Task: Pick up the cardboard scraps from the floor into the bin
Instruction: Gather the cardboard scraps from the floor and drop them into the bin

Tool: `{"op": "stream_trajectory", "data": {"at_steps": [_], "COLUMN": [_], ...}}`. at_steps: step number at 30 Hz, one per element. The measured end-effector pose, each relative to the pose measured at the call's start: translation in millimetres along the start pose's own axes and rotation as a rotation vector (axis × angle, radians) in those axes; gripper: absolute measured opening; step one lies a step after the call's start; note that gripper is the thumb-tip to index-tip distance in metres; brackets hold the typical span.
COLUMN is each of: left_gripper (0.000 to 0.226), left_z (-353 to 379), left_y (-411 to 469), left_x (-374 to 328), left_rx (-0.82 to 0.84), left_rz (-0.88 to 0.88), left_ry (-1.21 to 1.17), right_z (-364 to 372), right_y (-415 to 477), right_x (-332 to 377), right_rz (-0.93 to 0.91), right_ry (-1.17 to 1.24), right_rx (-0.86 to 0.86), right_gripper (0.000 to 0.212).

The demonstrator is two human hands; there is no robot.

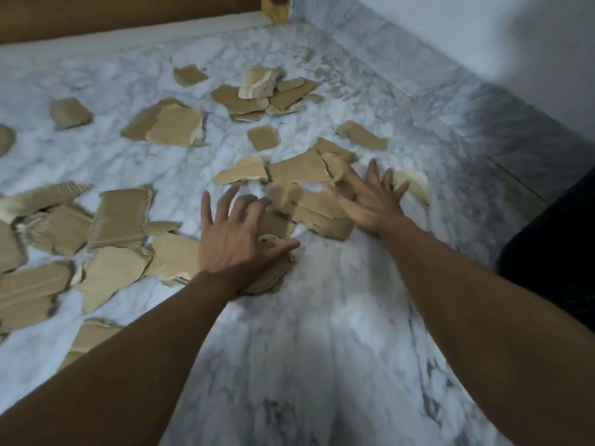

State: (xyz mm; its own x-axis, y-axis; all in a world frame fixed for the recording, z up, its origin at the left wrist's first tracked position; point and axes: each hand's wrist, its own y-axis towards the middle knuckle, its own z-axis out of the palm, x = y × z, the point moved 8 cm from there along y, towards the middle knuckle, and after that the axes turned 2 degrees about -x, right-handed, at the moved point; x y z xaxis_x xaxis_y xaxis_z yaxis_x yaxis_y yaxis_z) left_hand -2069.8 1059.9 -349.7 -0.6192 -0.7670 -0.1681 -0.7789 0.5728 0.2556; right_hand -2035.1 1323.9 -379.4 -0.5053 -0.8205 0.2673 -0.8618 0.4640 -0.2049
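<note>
Several torn brown cardboard scraps lie scattered over a white marble floor (322,333). In the middle, a loose pile of scraps (309,207) sits between my two hands. My left hand (235,233) lies spread on the pile's left side, fingers straight and thumb along a stack of scraps (270,278) beneath the palm. My right hand (370,197) presses flat on the pile's right side, fingers splayed. A pale scrap (415,185) lies just beyond its fingertips. No bin is recognisable in view.
More scraps lie at the left (119,217) and at the back (270,94). A brown wooden furniture edge (96,14) runs along the top left. A white wall (483,27) rises at the right. A dark shape (553,252) fills the right edge.
</note>
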Motion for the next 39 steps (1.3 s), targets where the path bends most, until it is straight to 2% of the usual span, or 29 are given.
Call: {"op": "stream_trajectory", "data": {"at_steps": [2, 3, 4, 6, 8, 9, 10, 13, 15, 17, 18, 20, 22, 25, 27, 29, 32, 33, 36, 37, 39], "left_gripper": [0.105, 0.109, 0.113, 0.122, 0.129, 0.129, 0.129, 0.124, 0.128, 0.137, 0.14, 0.138, 0.132, 0.127, 0.124, 0.119, 0.116, 0.112, 0.101, 0.099, 0.099], "left_z": [-16.2, -20.3, -19.5, -7.2, 7.3, 9.3, 6.5, -22.0, -34.0, -27.5, -21.0, -11.3, -16.2, -27.9, -29.3, -30.1, -29.9, -30.6, -31.2, -28.7, -25.4], "left_y": [0.5, -0.5, -3.8, -18.5, -38.2, -43.6, -46.0, -46.2, -48.0, -54.5, -59.3, -62.4, -58.1, -56.1, -58.4, -59.4, -61.4, -62.5, -70.1, -73.0, -73.9], "left_x": [21.7, 40.7, 62.1, 97.0, 116.5, 119.8, 121.2, 120.5, 123.1, 126.9, 127.8, 128.9, 129.3, 128.3, 125.6, 127.4, 132.1, 132.8, 135.1, 139.0, 145.5], "left_rx": [-0.113, -0.106, -0.042, 0.187, 0.365, 0.384, 0.365, 0.167, 0.134, 0.275, 0.37, 0.48, 0.461, 0.369, 0.358, 0.369, 0.405, 0.406, 0.401, 0.403, 0.399], "left_rz": [-0.114, -0.209, -0.31, -0.451, -0.476, -0.469, -0.475, -0.468, -0.498, -0.57, -0.603, -0.62, -0.62, -0.656, -0.709, -0.757, -0.75, -0.721, -0.679, -0.689, -0.691], "left_ry": [0.021, 0.005, -0.016, -0.022, 0.034, 0.044, 0.028, 0.003, -0.027, -0.073, -0.077, -0.04, 0.006, 0.003, -0.029, -0.09, -0.173, -0.175, -0.202, -0.229, -0.271], "right_z": [8.8, 14.1, 18.1, 20.8, 21.9, 23.2, 26.3, 34.9, 33.6, 29.0, 28.0, 33.8, 40.4, 52.5, 61.6, 60.8, 45.5, 42.3, 45.6, 51.6, 62.5], "right_y": [6.5, 8.3, 9.3, 8.3, 4.5, 1.0, -3.5, -22.0, -30.9, -31.5, -28.3, -19.3, -16.3, -24.5, -39.0, -58.1, -75.5, -75.3, -61.3, -58.7, -57.8], "right_x": [26.2, 38.5, 49.0, 65.6, 83.3, 94.6, 106.4, 135.0, 141.3, 135.2, 129.4, 120.7, 128.6, 156.1, 168.7, 176.1, 178.6, 175.2, 160.6, 162.1, 175.8], "right_rz": [-0.101, -0.145, -0.178, -0.218, -0.286, -0.335, -0.383, -0.459, -0.476, -0.404, -0.317, -0.146, -0.128, -0.223, -0.267, -0.321, -0.374, -0.324, -0.027, 0.025, 0.006], "right_ry": [-0.027, -0.043, -0.052, -0.04, 0.005, 0.016, 0.018, 0.092, 0.158, 0.196, 0.207, 0.192, 0.103, 0.04, -0.031, -0.106, -0.036, 0.041, 0.21, 0.192, 0.127], "right_rx": [0.066, 0.09, 0.101, 0.066, -0.018, -0.056, -0.08, -0.102, -0.163, -0.258, -0.253, -0.112, 0.042, 0.104, 0.077, -0.038, -0.156, -0.142, -0.029, 0.028, 0.106], "right_gripper": [0.098, 0.103, 0.107, 0.114, 0.115, 0.115, 0.113, 0.104, 0.098, 0.1, 0.104, 0.108, 0.107, 0.103, 0.097, 0.084, 0.073, 0.076, 0.097, 0.099, 0.099]}}
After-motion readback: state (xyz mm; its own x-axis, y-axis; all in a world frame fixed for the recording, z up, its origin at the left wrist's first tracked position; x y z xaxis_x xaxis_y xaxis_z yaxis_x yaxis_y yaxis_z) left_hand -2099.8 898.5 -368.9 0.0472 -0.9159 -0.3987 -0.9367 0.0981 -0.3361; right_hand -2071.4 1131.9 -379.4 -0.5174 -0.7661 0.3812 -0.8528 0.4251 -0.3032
